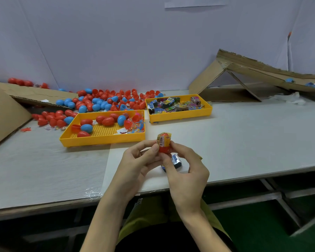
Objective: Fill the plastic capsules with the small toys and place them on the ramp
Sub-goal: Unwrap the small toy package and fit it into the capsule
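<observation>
Fingers point(150, 146) of left hand point(135, 161) and right hand point(188, 172) pinch red plastic egg capsule point(164, 149) containing yellow printed packet point(161, 140); yellow perforated plastic tray point(102, 141) holds loose capsules point(108, 121).

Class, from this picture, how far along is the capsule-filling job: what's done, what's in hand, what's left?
Done: a blue plastic capsule and a few others lie on the brown cardboard ramp. In hand: the left hand and right hand pinch a red plastic capsule with a yellow printed packet sticking out on top. Left: a heap of red and blue capsules and a yellow plastic tray of wrapped toys wait.
</observation>
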